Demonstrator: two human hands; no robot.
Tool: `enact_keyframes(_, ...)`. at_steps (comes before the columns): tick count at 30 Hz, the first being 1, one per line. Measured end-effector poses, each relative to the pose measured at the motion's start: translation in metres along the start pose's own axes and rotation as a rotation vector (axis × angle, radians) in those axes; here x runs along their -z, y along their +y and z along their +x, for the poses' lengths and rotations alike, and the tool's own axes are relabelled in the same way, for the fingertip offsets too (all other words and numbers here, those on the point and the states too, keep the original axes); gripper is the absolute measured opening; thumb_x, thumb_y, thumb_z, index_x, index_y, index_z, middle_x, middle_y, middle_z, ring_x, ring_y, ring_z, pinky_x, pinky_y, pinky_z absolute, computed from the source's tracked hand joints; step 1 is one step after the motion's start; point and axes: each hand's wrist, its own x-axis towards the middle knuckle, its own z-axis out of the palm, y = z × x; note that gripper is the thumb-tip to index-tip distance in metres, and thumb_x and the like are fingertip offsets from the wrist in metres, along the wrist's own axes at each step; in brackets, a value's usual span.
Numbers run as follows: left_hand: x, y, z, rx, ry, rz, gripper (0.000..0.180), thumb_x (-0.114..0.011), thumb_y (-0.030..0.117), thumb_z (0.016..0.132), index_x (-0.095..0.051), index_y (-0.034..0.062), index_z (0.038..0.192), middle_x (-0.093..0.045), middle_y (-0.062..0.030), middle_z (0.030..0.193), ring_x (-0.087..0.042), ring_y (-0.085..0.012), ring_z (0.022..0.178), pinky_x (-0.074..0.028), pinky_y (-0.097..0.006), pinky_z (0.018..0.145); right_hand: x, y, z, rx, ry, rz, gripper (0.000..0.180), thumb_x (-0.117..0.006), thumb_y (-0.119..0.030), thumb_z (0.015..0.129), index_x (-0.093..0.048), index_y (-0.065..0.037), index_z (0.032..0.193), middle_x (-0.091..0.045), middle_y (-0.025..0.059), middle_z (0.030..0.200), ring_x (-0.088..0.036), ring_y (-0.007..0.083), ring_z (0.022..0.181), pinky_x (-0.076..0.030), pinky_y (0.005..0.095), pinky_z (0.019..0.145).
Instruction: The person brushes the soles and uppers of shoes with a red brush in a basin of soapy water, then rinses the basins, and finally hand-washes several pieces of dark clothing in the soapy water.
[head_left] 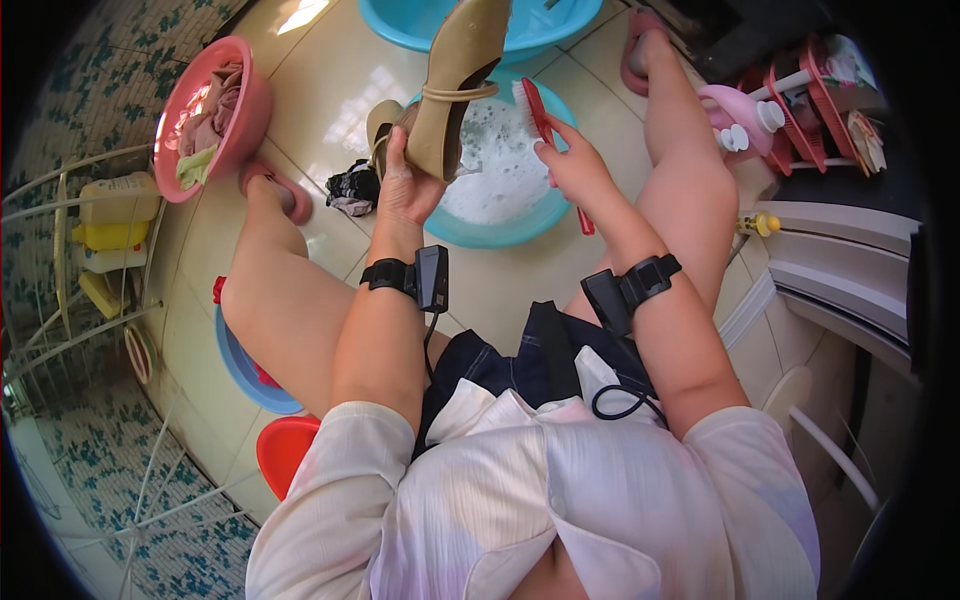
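My left hand (408,195) is closed round a beige pointed shoe (464,58) with a thin strap across it, its toe pointing up and away from me. A rounded beige part shows left of my fingers; whether it belongs to the same shoe, I cannot tell. In my right hand (580,168) is a red scrubbing brush (534,108), its white bristles turned toward the shoe but apart from it. Below both hands stands a round teal basin (490,238) of water with white suds (505,185).
A blue basin (400,30) stands at the far side. Left are a pink tub (262,110) of clothes, a black cloth bundle (352,188) and a wire rack (62,215) with bottles. A red basin (283,455) is near left. Right are pink bottles (735,105) and a red rack (790,115).
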Motion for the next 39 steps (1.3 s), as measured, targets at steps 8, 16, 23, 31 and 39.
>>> enact_keyframes(8, -0.004, 0.005, 0.013, -0.106, -0.104, -0.012, 0.063, -0.079, 0.031, 0.075, -0.052, 0.0171, 0.130, -0.052, -0.0059, 0.133, -0.046, -0.0279, 0.126, -0.034, -0.052, 0.108, -0.001, -0.002, 0.003, -0.059, 0.002, -0.065, 0.060, -0.057, -0.028, 0.087, -0.040, -0.012, 0.142, -0.066, 0.0118, 0.083, -0.062, 0.0193, 0.061, -0.049, 0.0317, 0.062)
enact_keyframes(16, -0.019, 0.022, 0.009, -0.185, -0.250, 0.189, 0.073, -0.084, 0.025, 0.070, -0.048, 0.0199, 0.134, -0.050, -0.0031, 0.136, -0.042, -0.0280, 0.129, -0.030, -0.050, 0.111, -0.002, 0.011, 0.012, -0.077, -0.046, -0.113, 0.042, -0.056, -0.027, 0.089, -0.053, -0.006, 0.124, -0.064, 0.0115, 0.081, -0.062, 0.0181, 0.062, -0.049, 0.0321, 0.061)
enact_keyframes(23, -0.040, 0.034, 0.004, -0.236, -0.374, 0.332, 0.070, -0.082, 0.022, 0.071, -0.047, 0.0175, 0.132, -0.053, -0.0046, 0.129, -0.046, -0.0285, 0.126, -0.035, -0.048, 0.108, -0.007, 0.024, 0.016, 0.099, -0.045, -0.157, 0.038, -0.055, -0.027, 0.090, -0.056, -0.005, 0.121, -0.065, 0.0105, 0.082, -0.061, 0.0175, 0.063, -0.049, 0.0316, 0.061)
enact_keyframes(31, 0.012, 0.021, -0.011, -0.082, 0.315, -0.249, 0.042, -0.049, 0.049, 0.093, -0.057, 0.0150, 0.118, -0.062, -0.0049, 0.111, -0.058, -0.0232, 0.104, -0.036, -0.046, 0.102, -0.012, 0.010, 0.012, -0.065, -0.104, -0.097, 0.057, -0.057, -0.026, 0.089, -0.040, -0.012, 0.142, -0.066, 0.0120, 0.086, -0.059, 0.0174, 0.059, -0.049, 0.0307, 0.061)
enact_keyframes(39, 0.101, 0.118, 0.003, -0.109, 0.770, -0.362, 0.037, -0.049, 0.041, 0.094, -0.056, 0.0075, 0.105, -0.062, -0.0067, 0.086, -0.063, -0.0189, 0.079, -0.049, -0.039, 0.082, -0.029, -0.013, 0.018, -0.068, -0.163, -0.064, 0.057, -0.058, -0.026, 0.089, -0.041, -0.015, 0.142, -0.065, 0.0116, 0.085, -0.058, 0.0166, 0.060, -0.048, 0.0298, 0.061)
